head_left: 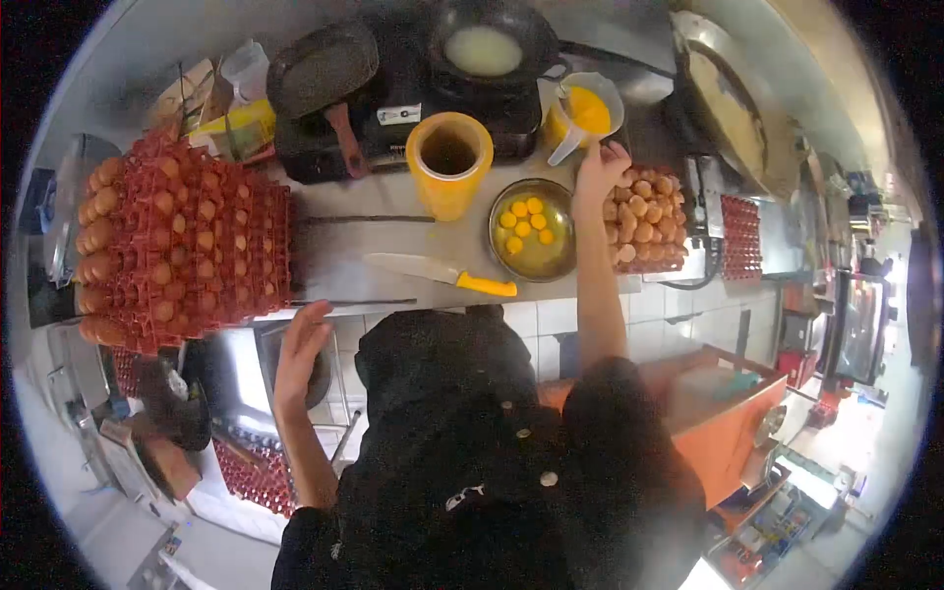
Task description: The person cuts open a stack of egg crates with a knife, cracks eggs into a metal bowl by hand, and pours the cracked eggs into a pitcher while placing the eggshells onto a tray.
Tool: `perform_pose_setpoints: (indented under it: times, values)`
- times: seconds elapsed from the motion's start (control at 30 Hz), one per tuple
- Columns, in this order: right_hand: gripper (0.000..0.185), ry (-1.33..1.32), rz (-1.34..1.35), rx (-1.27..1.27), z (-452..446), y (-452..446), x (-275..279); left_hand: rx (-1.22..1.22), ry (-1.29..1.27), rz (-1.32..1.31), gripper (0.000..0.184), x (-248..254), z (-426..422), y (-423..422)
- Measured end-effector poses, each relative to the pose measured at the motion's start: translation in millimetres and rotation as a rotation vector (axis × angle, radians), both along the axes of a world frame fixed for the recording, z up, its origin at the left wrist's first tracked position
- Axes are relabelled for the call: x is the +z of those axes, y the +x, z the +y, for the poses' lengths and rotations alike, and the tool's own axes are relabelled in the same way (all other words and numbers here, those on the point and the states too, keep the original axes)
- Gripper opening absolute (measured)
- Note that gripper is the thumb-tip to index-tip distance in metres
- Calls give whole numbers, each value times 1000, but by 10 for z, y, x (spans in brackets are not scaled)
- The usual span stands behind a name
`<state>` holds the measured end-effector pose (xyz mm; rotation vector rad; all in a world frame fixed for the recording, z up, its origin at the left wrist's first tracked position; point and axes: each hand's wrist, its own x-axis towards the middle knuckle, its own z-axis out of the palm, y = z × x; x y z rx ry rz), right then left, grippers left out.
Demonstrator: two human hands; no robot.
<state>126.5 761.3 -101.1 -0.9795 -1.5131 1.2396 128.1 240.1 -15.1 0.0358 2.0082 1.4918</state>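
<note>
My right hand (602,175) is closed, its fingertips together just below the rim of a clear jug (588,110) of yellow liquid; what it holds, if anything, is hidden. Left of that forearm lies a metal bowl (532,230) with several yolks in it. On the right, a red tray holds brown eggshells (644,221). My left hand (302,354) is open and empty at the counter's front edge, near tall stacked red trays of brown eggs (182,246). A yellow-handled knife (486,285) lies between my hands, below a yellow container (449,162).
A square pan (323,71) and a black wok (487,44) sit on the stove at the back. A large round pan (728,108) stands at the back right. An orange bin (723,423) is below the counter, to the right.
</note>
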Motion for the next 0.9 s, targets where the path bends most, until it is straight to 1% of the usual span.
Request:
perform_pose_setpoints:
  times: [0.03,0.1,0.13,0.2,0.23,0.3,0.37,0.47,0.5,0.57,0.63,0.73,0.77,0.87,0.9]
  values:
    - [61,153,-177,134,-126,335,-430,5,60,21,44,31,238,64]
    - [65,-75,-188,1,-564,1044,-889,57,71,-40,44,-87,464,152]
    - [65,-157,-251,7,-780,1463,-1022,93,82,-71,44,-175,574,230]
    - [66,-361,-311,154,-769,1763,-1307,70,80,-77,42,-323,868,316]
    - [65,-499,-313,279,-714,1897,-1384,48,71,-107,42,-360,1030,357]
    - [58,-418,-367,556,-518,1962,-1520,-27,55,-139,42,-410,1389,344]
    - [52,-448,-301,592,-387,1993,-1877,-134,22,-171,43,-397,1618,357]
    - [47,-501,-304,611,-266,2006,-1839,-155,82,-176,40,-450,1744,297]
    - [48,-459,-324,624,-201,1993,-1762,-146,46,-155,39,-415,1809,288]
    - [50,-425,-336,668,-61,1973,-1410,-140,44,-126,39,-432,1845,277]
    - [53,-435,-307,722,121,1841,-734,-131,27,-110,40,-401,1900,266]
    - [52,-431,-497,638,346,1761,22,-144,22,-119,45,-490,1899,258]
    - [53,-370,-462,712,485,1761,159,-124,46,-110,42,-501,1905,269]
    - [55,-504,-390,677,761,1780,584,-66,68,-125,42,-586,1869,307]
    - [56,-285,-363,694,928,1837,506,-54,85,-114,44,-695,1801,315]
